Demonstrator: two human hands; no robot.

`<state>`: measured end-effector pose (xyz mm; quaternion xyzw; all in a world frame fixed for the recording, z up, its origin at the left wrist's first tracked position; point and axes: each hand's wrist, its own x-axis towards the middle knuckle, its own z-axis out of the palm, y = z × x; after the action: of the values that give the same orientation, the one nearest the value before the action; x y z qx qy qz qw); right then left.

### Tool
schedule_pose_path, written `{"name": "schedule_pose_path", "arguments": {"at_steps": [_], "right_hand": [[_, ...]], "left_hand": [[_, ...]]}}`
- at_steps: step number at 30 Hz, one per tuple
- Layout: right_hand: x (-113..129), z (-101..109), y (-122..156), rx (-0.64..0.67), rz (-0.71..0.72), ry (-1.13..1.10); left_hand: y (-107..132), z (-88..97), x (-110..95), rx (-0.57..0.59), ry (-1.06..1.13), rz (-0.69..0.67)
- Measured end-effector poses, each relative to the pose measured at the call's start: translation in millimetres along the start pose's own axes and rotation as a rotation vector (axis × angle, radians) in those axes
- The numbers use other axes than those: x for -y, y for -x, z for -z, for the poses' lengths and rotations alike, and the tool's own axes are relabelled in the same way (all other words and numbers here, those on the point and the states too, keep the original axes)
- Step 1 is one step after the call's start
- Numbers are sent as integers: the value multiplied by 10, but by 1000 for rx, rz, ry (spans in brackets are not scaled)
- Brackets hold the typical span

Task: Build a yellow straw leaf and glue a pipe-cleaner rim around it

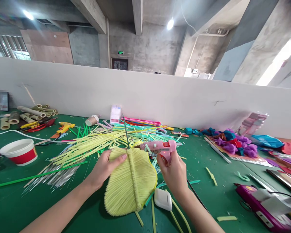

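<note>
My left hand (109, 166) grips a large yellow-green leaf (122, 191) made of fuzzy pipe cleaners, thumb lying on its upper face. A thick fuzzy rib runs down the leaf's middle, and a thin dark wire stem (125, 131) sticks up from its top end. In my right hand (174, 170) is a pink hot glue gun (160, 147), fingers wrapped round its handle. Its nozzle points left, close to the leaf's top edge by the stem; whether it touches I cannot tell. A white earbud case (163, 199) lies just right of the leaf.
Loose yellow pipe cleaners (87, 145) and bare wires (60, 178) spread behind my left hand. A paper cup (19, 152) stands at the left, near a yellow glue gun (65, 127) and bamboo pieces (36, 113). At right are a purple power strip (259, 207) and purple craft pieces (232, 142).
</note>
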<state>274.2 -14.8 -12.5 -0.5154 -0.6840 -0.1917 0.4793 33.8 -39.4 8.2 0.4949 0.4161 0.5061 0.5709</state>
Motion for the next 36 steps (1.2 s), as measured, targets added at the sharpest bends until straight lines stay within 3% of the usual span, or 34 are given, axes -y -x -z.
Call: {"name": "schedule_pose_path", "arguments": {"at_steps": [14, 36], "right_hand": [[-33, -14, -16, -17, -28, -34], [-69, 13, -52, -14, -57, -16]], "left_hand": [[-14, 32, 33, 34, -3, -18], [22, 4, -12, -6, -9, 7]]}}
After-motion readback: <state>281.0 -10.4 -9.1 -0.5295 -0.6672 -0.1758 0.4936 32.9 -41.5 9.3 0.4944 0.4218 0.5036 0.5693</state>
